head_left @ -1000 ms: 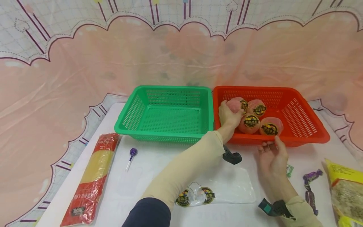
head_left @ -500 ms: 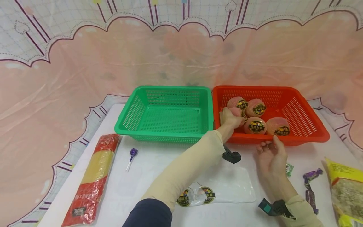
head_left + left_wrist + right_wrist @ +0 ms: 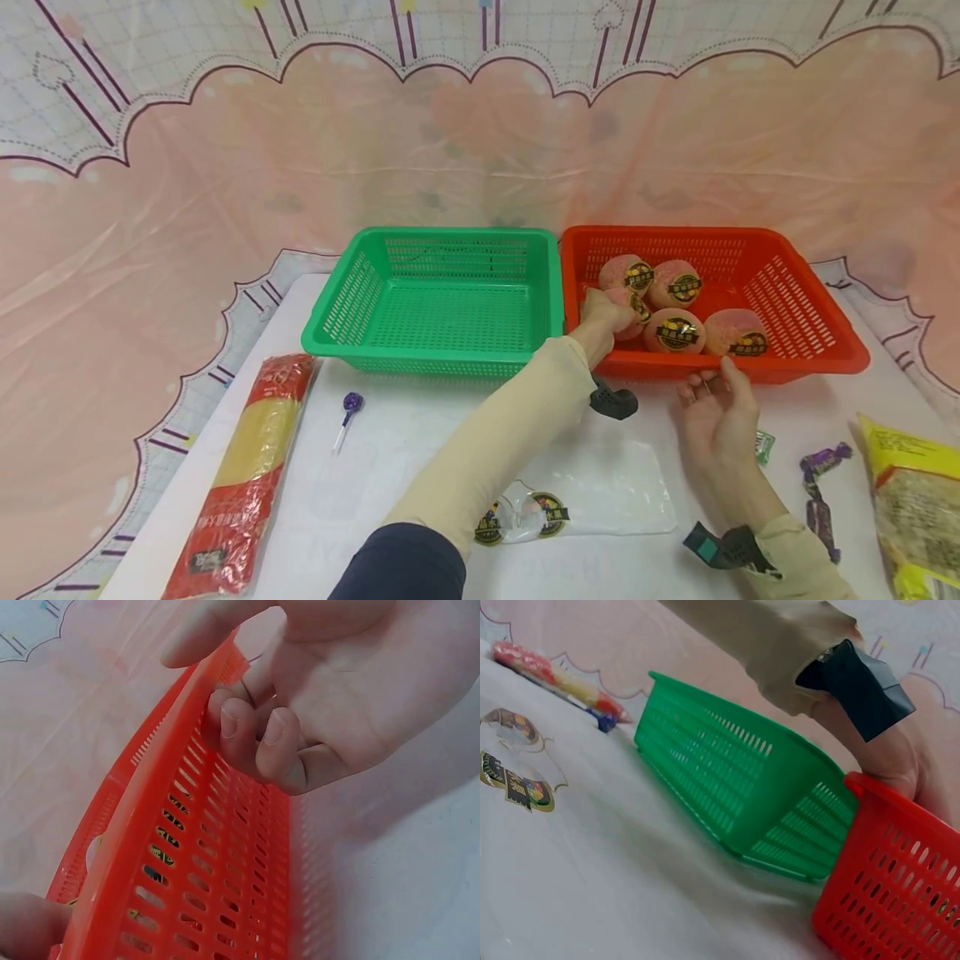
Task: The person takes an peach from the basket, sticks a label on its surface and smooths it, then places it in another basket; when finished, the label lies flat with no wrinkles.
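Note:
My left hand (image 3: 600, 321) reaches over the front rim of the red basket (image 3: 802, 367). Its fingers rest about a pink apple-like fruit (image 3: 626, 302) with a black-and-gold label; part of the grip is hidden. Beside it lie several similar fruits (image 3: 677, 332). The right hand (image 3: 720, 421) lies palm up just outside the basket's front wall. In the left wrist view, this right hand (image 3: 330, 682) has loosely curled fingers close to the wall, holding nothing. A bit of the left hand (image 3: 30, 926) shows over the rim there. In the right wrist view only the left hand (image 3: 889, 761) appears.
A green basket (image 3: 435, 360) stands left of the red one. Around the table are a long red-and-yellow packet (image 3: 247, 467), a purple lollipop (image 3: 352, 402), a clear labelled bag (image 3: 600, 500), purple wrapped candies (image 3: 821, 504), a green wrapper (image 3: 763, 447) and a yellow bag (image 3: 915, 508).
My left hand has lowered a fruit to the basket's front left, then drawn back slightly leftward. The two front fruits have shifted right. The right hand has barely moved.

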Available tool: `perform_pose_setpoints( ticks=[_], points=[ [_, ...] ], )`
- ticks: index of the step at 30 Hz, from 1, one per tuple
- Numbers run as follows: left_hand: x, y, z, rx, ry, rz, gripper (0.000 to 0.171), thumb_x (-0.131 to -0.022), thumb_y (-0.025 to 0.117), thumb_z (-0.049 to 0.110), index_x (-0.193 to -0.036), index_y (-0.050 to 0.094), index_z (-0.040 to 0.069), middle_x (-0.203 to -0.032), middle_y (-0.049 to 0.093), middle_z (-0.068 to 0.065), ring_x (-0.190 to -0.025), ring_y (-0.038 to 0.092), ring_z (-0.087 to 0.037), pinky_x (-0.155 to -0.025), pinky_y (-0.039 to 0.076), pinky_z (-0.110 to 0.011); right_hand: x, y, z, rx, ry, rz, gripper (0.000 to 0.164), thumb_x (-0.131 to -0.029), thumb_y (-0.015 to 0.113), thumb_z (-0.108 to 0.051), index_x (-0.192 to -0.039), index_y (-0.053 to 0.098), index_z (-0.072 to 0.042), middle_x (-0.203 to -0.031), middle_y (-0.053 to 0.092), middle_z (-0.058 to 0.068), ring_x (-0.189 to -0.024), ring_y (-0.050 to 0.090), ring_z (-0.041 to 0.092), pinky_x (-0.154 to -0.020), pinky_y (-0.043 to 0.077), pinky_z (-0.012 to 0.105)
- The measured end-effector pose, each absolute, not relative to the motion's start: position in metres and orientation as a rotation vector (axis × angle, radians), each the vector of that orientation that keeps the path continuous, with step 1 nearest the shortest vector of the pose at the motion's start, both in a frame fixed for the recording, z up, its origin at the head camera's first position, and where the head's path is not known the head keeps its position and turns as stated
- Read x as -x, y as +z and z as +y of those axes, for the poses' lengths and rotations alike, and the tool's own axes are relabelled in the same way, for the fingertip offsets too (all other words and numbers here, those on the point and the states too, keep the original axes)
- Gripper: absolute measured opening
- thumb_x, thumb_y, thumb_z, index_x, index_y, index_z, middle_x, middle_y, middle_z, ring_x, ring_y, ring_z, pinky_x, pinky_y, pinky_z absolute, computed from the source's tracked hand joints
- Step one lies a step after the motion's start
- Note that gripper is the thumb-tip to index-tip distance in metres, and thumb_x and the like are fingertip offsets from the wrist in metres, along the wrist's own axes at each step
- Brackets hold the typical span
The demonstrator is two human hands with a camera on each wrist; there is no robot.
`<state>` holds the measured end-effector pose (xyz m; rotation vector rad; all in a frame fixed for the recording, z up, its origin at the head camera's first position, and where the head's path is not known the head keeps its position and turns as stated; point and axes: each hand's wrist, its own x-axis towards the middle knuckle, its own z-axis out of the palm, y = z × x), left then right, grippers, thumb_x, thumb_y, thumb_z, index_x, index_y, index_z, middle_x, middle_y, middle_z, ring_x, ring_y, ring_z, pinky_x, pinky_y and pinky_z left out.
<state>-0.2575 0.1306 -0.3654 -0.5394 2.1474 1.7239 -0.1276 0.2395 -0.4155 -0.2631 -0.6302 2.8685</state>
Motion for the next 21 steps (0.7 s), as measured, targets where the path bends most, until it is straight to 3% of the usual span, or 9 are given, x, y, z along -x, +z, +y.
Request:
perform_pose_setpoints(
  ticks=[3, 8, 15, 21],
  points=[
    [0.256, -0.365, 0.13, 0.517, 1.686, 2.22, 0.091, -0.065, 0.075, 0.002, -0.139, 0.024, 0.016, -0.128, 0.042, -0.004, -0.093, 0.046, -0.014, -0.07, 0.05, -0.024, 0.128, -0.416, 0.24, 0.269, 2.878, -0.617, 0.02, -0.091, 0.047, -0.017, -0.108, 0.038, -0.016, -0.083, 0.046, 0.004, -0.08, 0.042, 0.018, -0.07, 0.034, 0.027],
    [0.253, -0.361, 0.128, 0.49, 1.627, 2.29, 0.089, -0.066, 0.072, 0.002, -0.14, 0.023, 0.015, -0.139, 0.034, -0.004, -0.107, 0.042, -0.012, -0.078, 0.046, -0.022, 0.13, -0.417, 0.239, 0.278, 2.879, -0.631, 0.024, -0.091, 0.048, -0.017, -0.112, 0.036, -0.018, -0.084, 0.045, 0.004, -0.08, 0.042, 0.017, -0.072, 0.033, 0.027],
    [0.249, -0.361, 0.127, 0.375, 1.635, 2.395, 0.075, -0.067, 0.076, 0.014, -0.13, 0.035, 0.013, -0.132, 0.037, -0.002, -0.11, 0.042, -0.014, -0.093, 0.041, -0.025, 0.131, -0.417, 0.24, 0.27, 2.892, -0.61, 0.029, -0.091, 0.048, -0.016, -0.115, 0.033, -0.019, -0.084, 0.045, 0.004, -0.081, 0.041, 0.017, -0.072, 0.032, 0.027],
    [0.244, -0.356, 0.117, 0.053, 1.745, 2.539, 0.057, -0.072, 0.071, 0.015, -0.123, 0.044, 0.015, -0.122, 0.048, 0.0, -0.106, 0.048, -0.012, -0.088, 0.044, -0.026, 0.131, -0.419, 0.242, 0.216, 2.901, -0.657, 0.023, -0.092, 0.046, -0.016, -0.111, 0.035, -0.017, -0.084, 0.046, 0.005, -0.079, 0.041, 0.018, -0.07, 0.033, 0.028]
  ],
)
